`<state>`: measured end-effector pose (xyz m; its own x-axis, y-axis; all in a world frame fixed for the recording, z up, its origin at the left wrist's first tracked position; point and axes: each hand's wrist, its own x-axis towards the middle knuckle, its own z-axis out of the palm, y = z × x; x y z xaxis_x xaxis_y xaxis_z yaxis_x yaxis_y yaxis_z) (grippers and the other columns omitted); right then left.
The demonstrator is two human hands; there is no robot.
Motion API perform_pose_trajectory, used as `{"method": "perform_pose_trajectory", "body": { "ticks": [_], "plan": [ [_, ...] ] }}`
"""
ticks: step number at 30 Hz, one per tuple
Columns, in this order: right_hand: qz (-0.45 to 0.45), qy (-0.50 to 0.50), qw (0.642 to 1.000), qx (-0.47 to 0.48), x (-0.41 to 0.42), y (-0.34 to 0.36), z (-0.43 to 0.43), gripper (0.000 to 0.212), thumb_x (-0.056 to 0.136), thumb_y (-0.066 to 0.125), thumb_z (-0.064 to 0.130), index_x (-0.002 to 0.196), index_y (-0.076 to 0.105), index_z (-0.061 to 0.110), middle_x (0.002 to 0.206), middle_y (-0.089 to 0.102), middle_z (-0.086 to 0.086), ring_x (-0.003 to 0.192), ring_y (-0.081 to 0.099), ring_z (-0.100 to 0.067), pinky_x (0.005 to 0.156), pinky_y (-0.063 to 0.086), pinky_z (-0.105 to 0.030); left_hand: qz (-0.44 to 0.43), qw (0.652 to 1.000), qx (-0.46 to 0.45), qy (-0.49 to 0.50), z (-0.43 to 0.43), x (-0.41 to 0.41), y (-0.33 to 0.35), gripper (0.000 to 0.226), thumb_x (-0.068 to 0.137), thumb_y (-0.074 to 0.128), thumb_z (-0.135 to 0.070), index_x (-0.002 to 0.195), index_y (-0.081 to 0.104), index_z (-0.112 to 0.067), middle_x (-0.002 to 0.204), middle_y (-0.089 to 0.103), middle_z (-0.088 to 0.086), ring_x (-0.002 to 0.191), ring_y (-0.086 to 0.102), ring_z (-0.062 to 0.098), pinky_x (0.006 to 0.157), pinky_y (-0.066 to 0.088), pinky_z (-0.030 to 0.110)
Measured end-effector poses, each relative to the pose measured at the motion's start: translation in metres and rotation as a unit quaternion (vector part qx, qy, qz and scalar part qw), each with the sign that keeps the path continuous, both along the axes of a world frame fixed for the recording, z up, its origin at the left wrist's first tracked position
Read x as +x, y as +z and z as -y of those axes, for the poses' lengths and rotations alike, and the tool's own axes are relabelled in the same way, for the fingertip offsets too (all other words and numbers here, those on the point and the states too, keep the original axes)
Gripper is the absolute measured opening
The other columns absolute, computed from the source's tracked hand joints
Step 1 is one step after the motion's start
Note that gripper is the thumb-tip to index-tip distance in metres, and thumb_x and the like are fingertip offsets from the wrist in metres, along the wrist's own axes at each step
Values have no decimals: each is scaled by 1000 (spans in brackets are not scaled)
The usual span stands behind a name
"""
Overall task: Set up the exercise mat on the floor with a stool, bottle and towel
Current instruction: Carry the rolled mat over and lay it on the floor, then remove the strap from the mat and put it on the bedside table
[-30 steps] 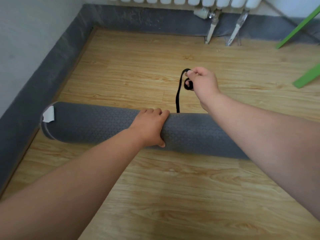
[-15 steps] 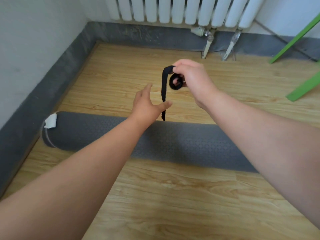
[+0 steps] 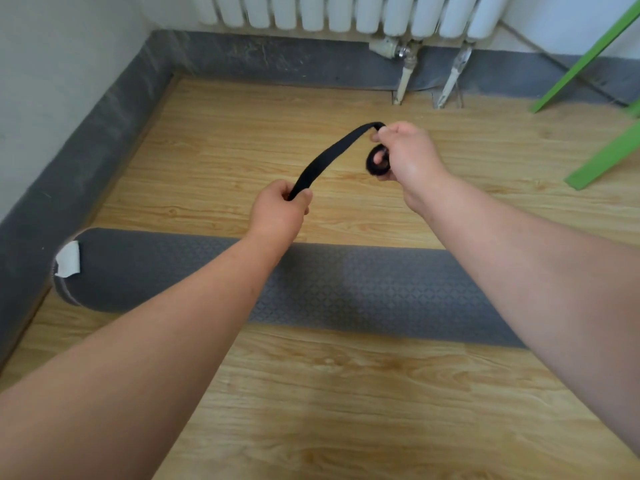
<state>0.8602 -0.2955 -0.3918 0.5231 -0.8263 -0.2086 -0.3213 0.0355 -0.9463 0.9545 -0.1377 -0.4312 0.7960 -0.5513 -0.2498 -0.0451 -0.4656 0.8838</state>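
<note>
The left hand (image 3: 280,206), which lay on the rolled mat (image 3: 346,285) a second ago and half a second ago reached with spread fingers toward the dangling end of the black strap (image 3: 322,161), now has thumb and fingers curled tight on that end. The strap no longer hangs straight down; it runs in a shallow arc up and right to the right hand (image 3: 408,157), whose fingertips pinch its upper part while a small coil of the same strap sits against the curled lower fingers. Both hands are raised above the floor, beyond the far edge of the mat and clear of it. The grey mat is still rolled up and lies crosswise on the wooden floor (image 3: 346,393). Its left end, with a white tag (image 3: 67,263), sits just beside the grey skirting (image 3: 69,161) of the left wall, and its right end is hidden behind the right forearm. Bare floor stretches on the near side of the roll, and another band lies on the far side up to the skirting under the white radiator (image 3: 346,12) and its two pipes (image 3: 450,77). At far right, slanted green legs (image 3: 602,157) stand on the floor.
</note>
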Motion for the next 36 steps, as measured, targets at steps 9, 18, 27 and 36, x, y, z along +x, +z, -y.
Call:
{"method": "perform_pose_trajectory", "body": {
  "ticks": [9,18,27,36],
  "plan": [
    [-120,36,992,-22,-8,-16,-18,27,96,51,19,70,46,20,56,50,0,53,46,-15,59,40,-32,5,998,62,-10,-5,3,20,11,93,55,-25,98,58,-16,83,63,3,77,61,23,76,52,39],
    [-184,62,980,36,-17,67,-70,9,91,53,14,86,52,21,59,52,0,54,47,-13,52,35,-26,-71,990,99,75,-65,-21,113,16,93,53,-21,100,67,-15,72,61,4,68,56,23,63,46,31],
    [-236,126,962,61,-30,193,-144,19,92,57,26,79,64,15,60,52,1,61,48,-21,62,38,-29,-87,969,187,136,-152,-55,258,24,97,47,-34,94,58,-13,76,61,1,66,55,20,52,38,29],
    [-242,247,938,35,-35,360,-199,24,95,49,25,92,70,15,60,49,3,59,45,-18,62,38,-29,-66,951,185,237,-206,-98,425,34,96,43,-33,85,58,-5,75,62,9,58,50,20,55,41,31]
  ]
}}
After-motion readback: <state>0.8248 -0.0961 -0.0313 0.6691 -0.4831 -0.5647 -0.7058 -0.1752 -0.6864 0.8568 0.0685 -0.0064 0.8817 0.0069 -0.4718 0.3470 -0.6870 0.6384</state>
